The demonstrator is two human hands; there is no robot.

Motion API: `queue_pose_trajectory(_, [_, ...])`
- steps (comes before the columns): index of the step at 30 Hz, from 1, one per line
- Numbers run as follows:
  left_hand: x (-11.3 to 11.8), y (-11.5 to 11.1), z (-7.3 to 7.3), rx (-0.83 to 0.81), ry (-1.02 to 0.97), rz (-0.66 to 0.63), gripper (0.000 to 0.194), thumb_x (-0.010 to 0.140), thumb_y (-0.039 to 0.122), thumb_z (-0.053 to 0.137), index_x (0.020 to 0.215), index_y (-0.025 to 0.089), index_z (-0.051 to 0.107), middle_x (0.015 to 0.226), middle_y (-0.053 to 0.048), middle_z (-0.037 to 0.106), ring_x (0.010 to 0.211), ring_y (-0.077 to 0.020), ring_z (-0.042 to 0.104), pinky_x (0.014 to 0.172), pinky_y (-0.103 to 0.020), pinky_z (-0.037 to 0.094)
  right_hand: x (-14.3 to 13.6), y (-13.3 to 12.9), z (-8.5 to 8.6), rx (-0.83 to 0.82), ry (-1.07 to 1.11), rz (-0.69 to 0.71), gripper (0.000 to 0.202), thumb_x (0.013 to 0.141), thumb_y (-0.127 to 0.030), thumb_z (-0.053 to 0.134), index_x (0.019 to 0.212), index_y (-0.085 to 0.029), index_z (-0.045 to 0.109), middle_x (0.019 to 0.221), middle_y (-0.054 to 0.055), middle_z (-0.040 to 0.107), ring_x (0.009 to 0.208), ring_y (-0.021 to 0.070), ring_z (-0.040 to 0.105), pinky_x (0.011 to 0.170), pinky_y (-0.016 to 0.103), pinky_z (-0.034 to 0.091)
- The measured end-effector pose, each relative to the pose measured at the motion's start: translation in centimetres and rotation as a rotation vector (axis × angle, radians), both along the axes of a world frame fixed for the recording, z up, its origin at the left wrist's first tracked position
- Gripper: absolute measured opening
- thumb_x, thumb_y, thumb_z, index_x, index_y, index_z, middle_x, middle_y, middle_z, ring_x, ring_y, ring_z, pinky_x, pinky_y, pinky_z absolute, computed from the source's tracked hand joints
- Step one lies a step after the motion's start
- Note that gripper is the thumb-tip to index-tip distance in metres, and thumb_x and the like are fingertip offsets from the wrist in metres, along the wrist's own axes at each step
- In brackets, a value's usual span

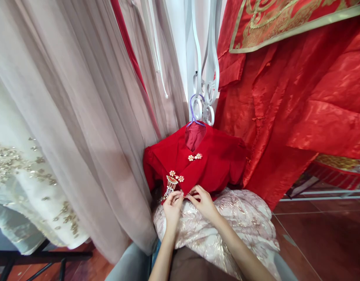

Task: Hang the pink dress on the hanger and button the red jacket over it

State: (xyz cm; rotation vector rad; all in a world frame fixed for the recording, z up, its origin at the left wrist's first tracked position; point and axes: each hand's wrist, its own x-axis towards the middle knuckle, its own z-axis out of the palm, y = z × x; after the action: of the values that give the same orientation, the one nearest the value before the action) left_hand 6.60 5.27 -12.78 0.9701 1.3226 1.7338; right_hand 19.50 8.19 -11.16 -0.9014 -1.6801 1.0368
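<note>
Both hands, left (172,208) and right (204,203), pinch the red jacket's (209,164) hem at six o'clock, where tugging might snag the tassel brooch (171,184).

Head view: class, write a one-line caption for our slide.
Both hands, left hand and right hand, pinch the lower front edge of a small red jacket hanging above a pale brocade skirt.

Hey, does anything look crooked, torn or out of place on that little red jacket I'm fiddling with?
Nothing looks torn or stained. The red jacket hangs from a purple hanger on the white scrollwork. Your left hand and right hand pinch its lower front edge near the tassel brooch; whether that clasp is fastened is too small to tell.
</note>
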Motion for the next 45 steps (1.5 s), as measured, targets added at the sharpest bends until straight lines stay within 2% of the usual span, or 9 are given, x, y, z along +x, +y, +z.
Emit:
queue_pose_trajectory(8, [-0.4, 0.0, -0.7, -0.069, -0.184, -0.056, 0.029, 0.061, 0.029, 0.074, 0.084, 0.014, 0.066, 0.074, -0.003, 0.068, 0.068, -0.0145, 0.065, 0.071, -0.028, 0.053, 0.3, -0.3, 0.3, 0.159, -0.138, 0.015, 0.019, 0.086, -0.021, 0.054, 0.087, -0.025, 0.073, 0.087, 0.004, 0.061, 0.086, 0.0165, 0.063, 0.082, 0.031, 0.052])
queue_pose_trajectory(15, [-0.1, 0.1, -0.8, -0.035, -0.242, -0.052, 0.026, 0.065, 0.03, 0.075, 0.083, 0.015, 0.066, 0.079, -0.002, 0.068, 0.073, -0.0123, 0.065, 0.075, -0.025, 0.051, -0.1, -0.2, -0.2, 0.042, -0.054, -0.008, 0.026, 0.085, -0.028, 0.054, 0.107, -0.025, 0.067, 0.089, 0.003, 0.059, 0.08, 0.0144, 0.066, 0.078, 0.029, 0.057])
queue_pose_trajectory(19, [-0.2, 0.0, -0.8, -0.007, -0.201, -0.06, 0.026, 0.066, 0.03, 0.075, 0.084, 0.015, 0.066, 0.08, -0.003, 0.068, 0.074, -0.0126, 0.065, 0.076, -0.025, 0.052, -0.3, -0.1, -0.7, 0.025, -0.04, -0.033, 0.026, 0.084, -0.029, 0.055, 0.106, -0.023, 0.066, 0.087, 0.003, 0.058, 0.08, 0.0145, 0.066, 0.078, 0.029, 0.058])
queue_pose_trajectory(25, [-0.8, 0.1, -0.4, 0.03, -0.015, -0.094, 0.028, 0.057, 0.027, 0.079, 0.078, 0.015, 0.066, 0.081, -0.006, 0.07, 0.08, -0.0179, 0.066, 0.079, -0.032, 0.054, -0.4, -0.2, -0.8, 0.04, -0.036, -0.082, 0.026, 0.085, -0.028, 0.053, 0.107, -0.022, 0.065, 0.087, 0.003, 0.056, 0.082, 0.0147, 0.065, 0.08, 0.029, 0.058])
queue_pose_trajectory(30, [-1.3, 0.2, -0.5, -0.008, -0.028, -0.141, 0.031, 0.061, 0.026, 0.077, 0.088, 0.013, 0.068, 0.087, -0.01, 0.072, 0.079, -0.0187, 0.068, 0.082, -0.034, 0.054, -0.5, -0.3, -0.8, 0.069, -0.056, -0.08, 0.027, 0.086, -0.027, 0.053, 0.11, -0.023, 0.065, 0.088, 0.003, 0.054, 0.083, 0.0149, 0.064, 0.081, 0.03, 0.056])
queue_pose_trajectory(35, [-1.7, 0.1, 0.0, -0.042, -0.006, -0.194, 0.036, 0.061, 0.027, 0.077, 0.094, 0.012, 0.07, 0.087, -0.012, 0.073, 0.082, -0.021, 0.069, 0.084, -0.036, 0.054, -0.4, -0.4, -0.5, 0.098, -0.105, -0.089, 0.027, 0.088, -0.025, 0.05, 0.11, -0.023, 0.066, 0.091, 0.005, 0.059, 0.083, 0.0162, 0.064, 0.081, 0.03, 0.054])
queue_pose_trajectory(39, [-1.9, 0.0, 0.3, -0.037, 0.052, -0.219, 0.035, 0.064, 0.028, 0.076, 0.095, 0.012, 0.071, 0.088, -0.012, 0.073, 0.081, -0.0203, 0.069, 0.081, -0.034, 0.055, -0.3, -0.4, -0.2, 0.105, -0.105, -0.095, 0.026, 0.087, -0.024, 0.05, 0.108, -0.021, 0.067, 0.091, 0.005, 0.061, 0.083, 0.0167, 0.065, 0.079, 0.029, 0.053])
queue_pose_trajectory(45, [-1.5, 0.1, -0.1, -0.035, 0.102, -0.216, 0.035, 0.067, 0.032, 0.073, 0.097, 0.014, 0.071, 0.088, -0.01, 0.073, 0.081, -0.0186, 0.067, 0.073, -0.028, 0.054, -0.5, -0.2, -0.7, 0.111, -0.085, -0.128, 0.025, 0.086, -0.024, 0.051, 0.106, -0.021, 0.067, 0.09, 0.006, 0.061, 0.081, 0.0163, 0.064, 0.079, 0.03, 0.054])
